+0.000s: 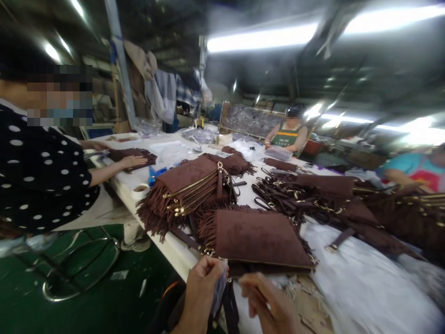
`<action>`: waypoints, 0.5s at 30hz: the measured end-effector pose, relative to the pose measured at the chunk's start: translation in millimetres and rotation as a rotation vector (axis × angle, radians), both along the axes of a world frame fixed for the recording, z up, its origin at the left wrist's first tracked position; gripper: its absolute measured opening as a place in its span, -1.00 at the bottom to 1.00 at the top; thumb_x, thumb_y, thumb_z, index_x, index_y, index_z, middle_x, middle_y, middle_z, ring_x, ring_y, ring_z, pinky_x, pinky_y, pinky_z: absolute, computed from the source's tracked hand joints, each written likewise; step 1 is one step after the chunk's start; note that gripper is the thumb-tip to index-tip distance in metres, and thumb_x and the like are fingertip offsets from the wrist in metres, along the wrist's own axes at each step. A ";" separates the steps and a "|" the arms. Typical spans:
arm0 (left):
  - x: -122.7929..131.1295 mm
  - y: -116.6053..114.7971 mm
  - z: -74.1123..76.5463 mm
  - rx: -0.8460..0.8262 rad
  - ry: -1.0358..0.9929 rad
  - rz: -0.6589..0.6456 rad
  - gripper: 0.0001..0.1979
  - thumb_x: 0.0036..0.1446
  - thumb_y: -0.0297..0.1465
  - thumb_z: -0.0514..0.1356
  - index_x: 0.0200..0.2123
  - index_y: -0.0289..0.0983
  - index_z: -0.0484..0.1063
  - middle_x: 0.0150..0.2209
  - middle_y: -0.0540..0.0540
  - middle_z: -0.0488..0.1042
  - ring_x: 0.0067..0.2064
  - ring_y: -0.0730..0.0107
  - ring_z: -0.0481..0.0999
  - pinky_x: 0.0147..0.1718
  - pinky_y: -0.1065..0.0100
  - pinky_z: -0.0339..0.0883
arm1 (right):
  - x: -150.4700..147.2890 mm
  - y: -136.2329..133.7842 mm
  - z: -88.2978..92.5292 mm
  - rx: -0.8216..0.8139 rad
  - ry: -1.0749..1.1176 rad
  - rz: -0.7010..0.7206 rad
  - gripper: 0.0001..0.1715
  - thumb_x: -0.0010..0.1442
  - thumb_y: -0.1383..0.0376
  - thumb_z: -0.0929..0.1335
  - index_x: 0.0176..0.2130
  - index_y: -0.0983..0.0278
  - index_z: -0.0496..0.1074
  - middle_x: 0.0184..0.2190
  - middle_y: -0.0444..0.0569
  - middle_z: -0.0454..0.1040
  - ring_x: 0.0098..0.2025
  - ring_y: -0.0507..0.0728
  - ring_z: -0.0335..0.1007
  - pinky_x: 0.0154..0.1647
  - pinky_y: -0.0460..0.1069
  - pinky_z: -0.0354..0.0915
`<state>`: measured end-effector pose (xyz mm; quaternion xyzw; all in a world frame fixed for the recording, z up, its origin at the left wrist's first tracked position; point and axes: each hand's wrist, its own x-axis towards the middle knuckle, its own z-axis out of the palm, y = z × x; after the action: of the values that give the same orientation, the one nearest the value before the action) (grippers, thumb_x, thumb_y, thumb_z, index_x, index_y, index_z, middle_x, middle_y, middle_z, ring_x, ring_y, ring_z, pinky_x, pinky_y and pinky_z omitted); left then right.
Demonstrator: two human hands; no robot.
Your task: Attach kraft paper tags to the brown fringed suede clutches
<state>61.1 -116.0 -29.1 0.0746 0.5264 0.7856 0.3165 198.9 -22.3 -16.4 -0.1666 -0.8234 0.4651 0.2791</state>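
A brown suede-like handbag [257,234] with fringe and a gold zip lies flat on the table edge in front of me. At its near left corner, my left hand [205,280] is closed in a pinch beside a small metal clasp [224,262]. A thin greyish, film-like piece [219,290] hangs from those fingers. Below the clasp a dark brown strap [230,308] dangles. My right hand [269,299] hovers just right of the strap, fingers half bent and apart, slightly blurred, with nothing visible in them. Behind the handbag rises a stack of similar fringed bags [191,178].
More brown bags and straps [295,195] heap up to the right. White plastic sheeting [365,278] covers the table's near right. A small cup [141,190] stands at the left edge. A person in polka dots [41,171] works at left; others sit across and right.
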 end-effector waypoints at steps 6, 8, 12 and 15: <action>-5.8 2.9 -10.4 0.064 -0.037 -0.007 -0.61 -0.20 -0.14 0.45 -0.51 -0.32 0.45 -0.56 -0.07 0.48 -0.51 0.40 0.43 -0.47 0.43 0.27 | -50.3 13.9 24.6 0.166 -0.169 0.217 -0.68 0.39 0.22 0.16 -0.26 0.20 0.43 -0.43 -0.16 0.34 -0.42 0.00 0.27 -0.40 -0.14 0.16; -6.5 1.9 -12.0 0.058 -0.040 -0.010 -0.60 -0.21 -0.12 0.45 -0.50 -0.32 0.46 -0.55 -0.09 0.49 -0.49 0.37 0.44 -0.45 0.42 0.30 | -51.6 16.4 27.1 0.185 -0.211 0.222 -0.68 0.39 0.24 0.16 -0.26 0.20 0.43 -0.42 -0.16 0.36 -0.41 0.00 0.27 -0.39 -0.13 0.14; -6.3 2.0 -19.2 0.082 -0.067 -0.022 -0.59 -0.19 -0.11 0.45 -0.47 -0.32 0.46 -0.53 -0.09 0.50 -0.49 0.38 0.45 -0.45 0.43 0.28 | -56.1 17.1 31.9 0.232 -0.266 0.215 -0.69 0.38 0.28 0.16 -0.26 0.19 0.43 -0.42 -0.18 0.37 -0.41 0.01 0.26 -0.39 -0.13 0.11; -4.9 4.0 -27.2 0.122 -0.116 -0.025 -0.59 -0.17 -0.12 0.45 -0.46 -0.32 0.45 -0.54 -0.07 0.49 -0.51 0.44 0.43 -0.48 0.47 0.23 | -60.2 17.2 34.8 0.284 -0.314 0.214 -0.70 0.36 0.32 0.16 -0.28 0.19 0.43 -0.43 -0.18 0.38 -0.41 0.01 0.27 -0.39 -0.12 0.10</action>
<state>56.2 -112.0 -56.2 0.0545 0.4576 0.8151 0.3511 138.7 -5.1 18.4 -0.1077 -0.9269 0.3399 0.1173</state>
